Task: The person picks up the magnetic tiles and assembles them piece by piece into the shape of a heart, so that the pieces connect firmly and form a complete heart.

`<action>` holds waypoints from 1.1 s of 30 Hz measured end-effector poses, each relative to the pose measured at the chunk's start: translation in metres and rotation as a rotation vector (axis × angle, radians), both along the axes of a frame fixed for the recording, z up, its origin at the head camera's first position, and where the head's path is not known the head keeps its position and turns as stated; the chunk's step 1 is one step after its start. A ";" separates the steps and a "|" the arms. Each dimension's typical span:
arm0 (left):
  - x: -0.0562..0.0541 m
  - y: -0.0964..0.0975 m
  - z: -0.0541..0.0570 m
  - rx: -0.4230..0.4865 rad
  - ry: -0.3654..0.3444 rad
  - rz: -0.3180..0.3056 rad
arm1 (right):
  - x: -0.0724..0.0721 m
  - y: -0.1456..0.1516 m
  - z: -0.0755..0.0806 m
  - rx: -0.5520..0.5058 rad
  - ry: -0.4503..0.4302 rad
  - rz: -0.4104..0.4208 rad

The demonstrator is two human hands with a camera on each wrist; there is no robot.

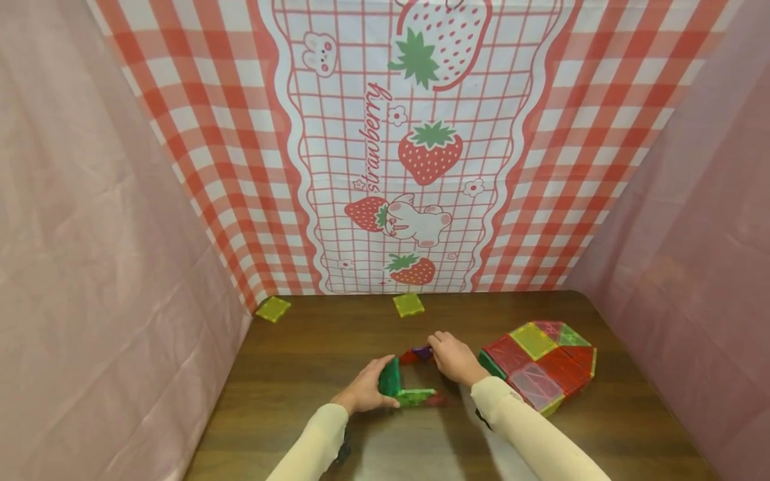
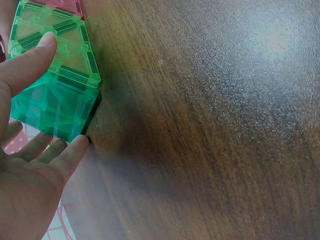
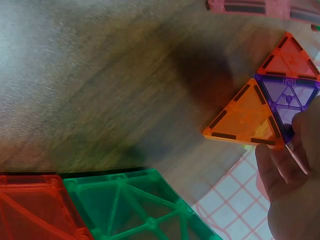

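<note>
My left hand (image 1: pixel 363 391) grips a corner of standing magnetic tiles. Its thumb lies on a light green tile (image 2: pixel 75 45), and the fingers reach the edge of a dark green tile (image 2: pixel 52 107). A pink tile (image 1: pixel 436 400) adjoins the light green one. Across the gap, my right hand (image 1: pixel 455 359) pinches a purple triangular tile (image 3: pixel 285 95), which joins an orange triangle (image 3: pixel 246 117) and a red triangle (image 3: pixel 290 61) edge to edge. The thumb of the right hand is hidden in its wrist view.
On the right of the wooden table (image 1: pixel 289 394) stands a many-sided tile structure (image 1: pixel 564 366) with a colourful top. Two yellow square tiles, one at left (image 1: pixel 273 308) and another mid-back (image 1: pixel 409 304), lie near the strawberry-print cloth (image 1: pixel 355 127).
</note>
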State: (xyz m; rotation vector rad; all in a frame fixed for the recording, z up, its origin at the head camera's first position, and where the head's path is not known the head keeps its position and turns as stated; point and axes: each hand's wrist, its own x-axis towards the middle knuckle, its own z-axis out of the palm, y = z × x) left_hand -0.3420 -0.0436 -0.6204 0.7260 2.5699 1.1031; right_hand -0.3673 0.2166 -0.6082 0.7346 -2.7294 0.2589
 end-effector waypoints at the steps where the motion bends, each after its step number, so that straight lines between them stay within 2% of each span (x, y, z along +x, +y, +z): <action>1: 0.000 0.000 0.001 -0.003 -0.003 0.001 | 0.001 0.000 -0.001 -0.001 0.001 0.005; 11: 0.002 -0.001 0.001 0.014 -0.010 0.006 | 0.010 -0.002 -0.009 0.012 0.048 0.090; 21: 0.002 0.001 0.000 -0.001 -0.016 0.011 | 0.019 -0.010 -0.011 -0.049 0.003 0.137; 27: -0.001 0.003 0.001 0.004 -0.037 -0.004 | 0.023 -0.013 -0.012 -0.114 -0.043 0.117; 33: -0.004 0.001 0.002 0.007 -0.069 -0.008 | 0.029 -0.016 -0.011 -0.131 -0.060 0.104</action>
